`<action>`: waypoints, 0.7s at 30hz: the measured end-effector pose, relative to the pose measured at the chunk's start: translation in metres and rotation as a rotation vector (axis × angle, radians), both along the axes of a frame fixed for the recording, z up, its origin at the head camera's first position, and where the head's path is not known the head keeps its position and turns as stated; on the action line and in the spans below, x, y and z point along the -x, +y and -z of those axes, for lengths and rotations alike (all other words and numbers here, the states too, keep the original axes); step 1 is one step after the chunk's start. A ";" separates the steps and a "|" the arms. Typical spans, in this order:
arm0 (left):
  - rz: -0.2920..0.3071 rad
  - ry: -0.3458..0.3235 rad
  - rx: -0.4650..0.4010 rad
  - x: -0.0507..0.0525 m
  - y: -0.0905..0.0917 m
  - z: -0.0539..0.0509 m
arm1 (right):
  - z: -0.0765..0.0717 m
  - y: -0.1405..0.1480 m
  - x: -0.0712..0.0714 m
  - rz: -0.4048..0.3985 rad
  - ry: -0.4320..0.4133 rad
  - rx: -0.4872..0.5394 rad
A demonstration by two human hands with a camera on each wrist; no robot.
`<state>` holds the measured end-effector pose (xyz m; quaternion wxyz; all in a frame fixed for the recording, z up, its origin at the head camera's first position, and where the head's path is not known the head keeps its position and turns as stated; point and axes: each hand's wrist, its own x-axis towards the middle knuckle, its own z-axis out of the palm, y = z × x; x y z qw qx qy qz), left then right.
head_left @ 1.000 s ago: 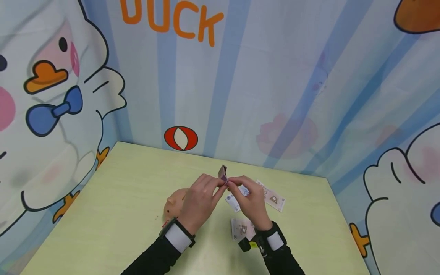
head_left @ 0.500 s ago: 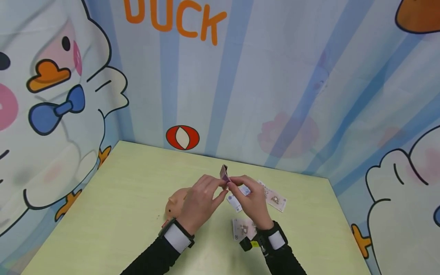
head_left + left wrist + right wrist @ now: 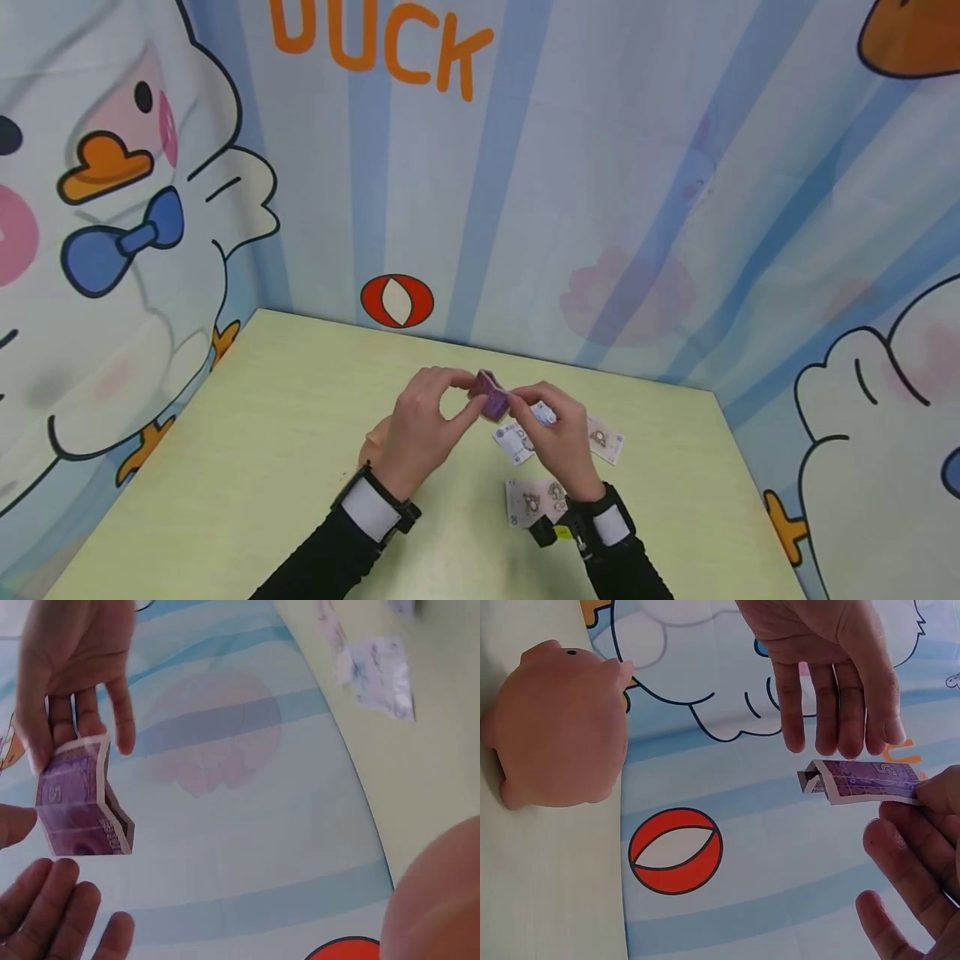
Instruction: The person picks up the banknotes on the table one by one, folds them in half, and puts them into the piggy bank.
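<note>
A folded purple banknote (image 3: 492,398), marked 5, is held up above the table between the hands. My right hand (image 3: 558,437) pinches one end of the note (image 3: 870,781) between thumb and fingers, as the right wrist view shows. My left hand (image 3: 422,427) has its thumb and fingers spread at the note's other side; in the left wrist view its fingertips (image 3: 66,868) lie just beside the note (image 3: 73,796), not closed on it. Behind the left hand, partly hidden, a pink pig-shaped bank (image 3: 562,727) stands on the table.
Other notes lie flat on the pale table (image 3: 300,433): a bluish one (image 3: 514,442) and a pinkish one (image 3: 604,440) beyond the right hand, and another pinkish one (image 3: 525,502) near the right wrist. A printed curtain (image 3: 510,208) hangs behind.
The note has turned so that its purple face shows more broadly. My left hand has shifted a little left, its thumb and index finger now spread wider; my right hand has moved slightly right.
</note>
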<state>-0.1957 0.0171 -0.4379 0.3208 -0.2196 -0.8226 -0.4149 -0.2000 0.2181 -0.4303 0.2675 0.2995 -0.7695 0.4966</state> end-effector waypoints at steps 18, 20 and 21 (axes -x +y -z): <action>0.300 -0.397 -0.267 0.001 -0.001 -0.016 | 0.009 0.013 0.006 -0.054 0.037 -0.025; 0.303 -0.404 -0.275 0.001 -0.001 -0.017 | 0.009 0.013 0.006 -0.048 0.050 -0.030; 0.303 -0.408 -0.278 0.000 -0.001 -0.017 | 0.009 0.013 0.006 -0.045 0.058 -0.034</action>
